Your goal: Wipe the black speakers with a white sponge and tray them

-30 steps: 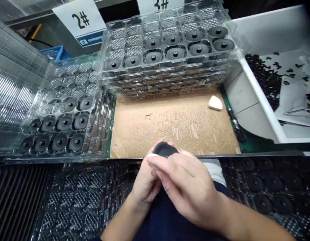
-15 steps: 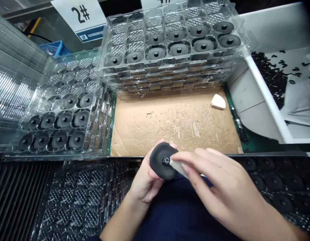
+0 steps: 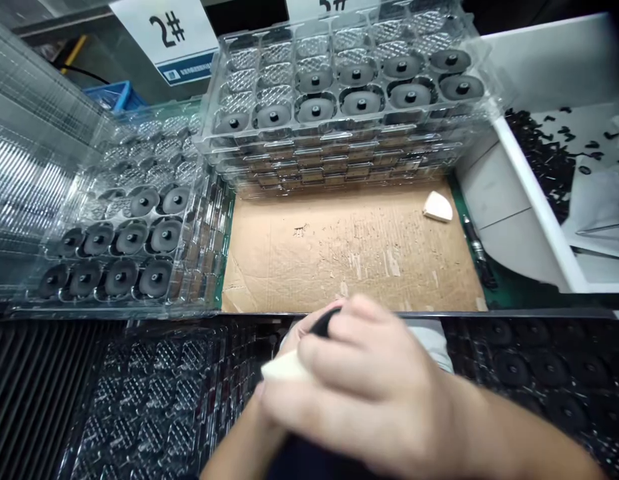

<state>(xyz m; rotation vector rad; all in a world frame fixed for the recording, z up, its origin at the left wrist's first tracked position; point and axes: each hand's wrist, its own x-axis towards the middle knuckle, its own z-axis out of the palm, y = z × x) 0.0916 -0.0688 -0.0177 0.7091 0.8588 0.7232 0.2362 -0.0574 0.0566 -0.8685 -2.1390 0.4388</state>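
A black disc [image 3: 323,324] is held between two hands at the near edge of the cardboard sheet [image 3: 274,267]

Only a dark edge of the disc is shown; it is held by the left hand [image 3: 292,337], whose grip is closed on it, the fingers being largely covered by the right hand [image 3: 359,387]. A pale block [image 3: 285,366] is clasped in the right grip, which is closed and blurred; whether the disc is touched by the block cannot be told. Toward the cardboard's far right corner a white wedge [image 3: 438,207] is placed. Just off its right side a black pen [image 3: 477,252] is laid, and farther right small black parts [image 3: 542,167] are strewn in a white bin [image 3: 554,70]. Behind the cardboard a clear tray stack [image 3: 309,160] is partly filled with similar discs [image 3: 361,104]; to its left another stack [image 3: 197,247] is likewise filled in part
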